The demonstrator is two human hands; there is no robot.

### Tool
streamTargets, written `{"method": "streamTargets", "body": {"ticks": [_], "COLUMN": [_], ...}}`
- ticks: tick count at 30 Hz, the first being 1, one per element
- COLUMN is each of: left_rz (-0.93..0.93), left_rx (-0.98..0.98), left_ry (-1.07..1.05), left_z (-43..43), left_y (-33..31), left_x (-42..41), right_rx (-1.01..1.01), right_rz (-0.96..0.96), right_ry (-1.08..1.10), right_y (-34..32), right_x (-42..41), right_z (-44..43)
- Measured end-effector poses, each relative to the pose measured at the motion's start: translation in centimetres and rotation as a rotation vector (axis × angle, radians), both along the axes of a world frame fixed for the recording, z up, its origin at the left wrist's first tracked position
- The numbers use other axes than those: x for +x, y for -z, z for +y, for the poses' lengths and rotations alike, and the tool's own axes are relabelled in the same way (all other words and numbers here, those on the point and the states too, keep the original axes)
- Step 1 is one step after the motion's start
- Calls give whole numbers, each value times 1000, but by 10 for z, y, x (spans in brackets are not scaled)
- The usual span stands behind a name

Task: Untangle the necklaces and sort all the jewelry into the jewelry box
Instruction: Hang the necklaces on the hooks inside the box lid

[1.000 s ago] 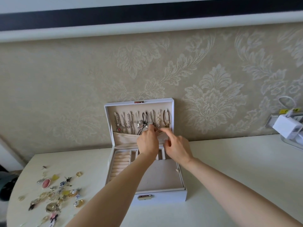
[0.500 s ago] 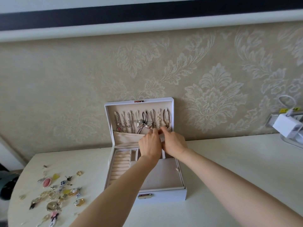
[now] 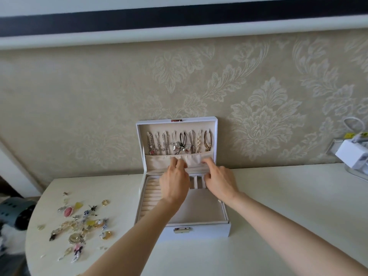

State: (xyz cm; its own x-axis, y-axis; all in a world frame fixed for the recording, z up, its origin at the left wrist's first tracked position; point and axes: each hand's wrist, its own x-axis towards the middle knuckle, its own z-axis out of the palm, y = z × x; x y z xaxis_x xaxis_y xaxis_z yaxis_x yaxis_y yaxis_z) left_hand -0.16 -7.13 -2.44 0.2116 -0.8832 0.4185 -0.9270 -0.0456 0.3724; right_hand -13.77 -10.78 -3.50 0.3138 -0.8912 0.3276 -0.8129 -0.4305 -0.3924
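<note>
left hand point(image 3: 175, 180), right hand point(image 3: 220, 181) at beige fabric lid pocket point(image 3: 157, 162) of white jewelry box point(image 3: 199, 232) | fingers point(image 3: 176, 161) curled, grip unclear | scattered colourful jewelry point(image 3: 79, 224) lies leftward, nearer left hand

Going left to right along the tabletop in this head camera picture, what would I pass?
Scattered loose jewelry → white jewelry box with its lid open → white charger block at the far right edge.
</note>
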Motion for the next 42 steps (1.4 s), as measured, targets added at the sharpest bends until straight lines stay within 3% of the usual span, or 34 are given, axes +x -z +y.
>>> {"method": "streamTargets", "body": {"ticks": [6, 10, 13, 17, 39, 42], "left_rz": [-6, 118, 164, 396, 448, 463], "left_rx": [14, 94, 163, 259, 272, 294], "left_ry": [-196, -341, -305, -259, -159, -116], "left_z": [46, 72, 81, 88, 73, 75], "left_y": [26, 38, 44, 37, 38, 38], "left_x": [49, 65, 68, 65, 41, 46], "right_rx": [39, 182, 263, 343, 286, 204], "right_rz": [50, 31, 55, 105, 154, 147], "right_ry": [207, 295, 336, 362, 463, 481], "right_y": [14, 14, 13, 14, 17, 11], "right_x": [-17, -20, -19, -20, -45, -43], "right_z": [34, 56, 64, 65, 62, 64]}}
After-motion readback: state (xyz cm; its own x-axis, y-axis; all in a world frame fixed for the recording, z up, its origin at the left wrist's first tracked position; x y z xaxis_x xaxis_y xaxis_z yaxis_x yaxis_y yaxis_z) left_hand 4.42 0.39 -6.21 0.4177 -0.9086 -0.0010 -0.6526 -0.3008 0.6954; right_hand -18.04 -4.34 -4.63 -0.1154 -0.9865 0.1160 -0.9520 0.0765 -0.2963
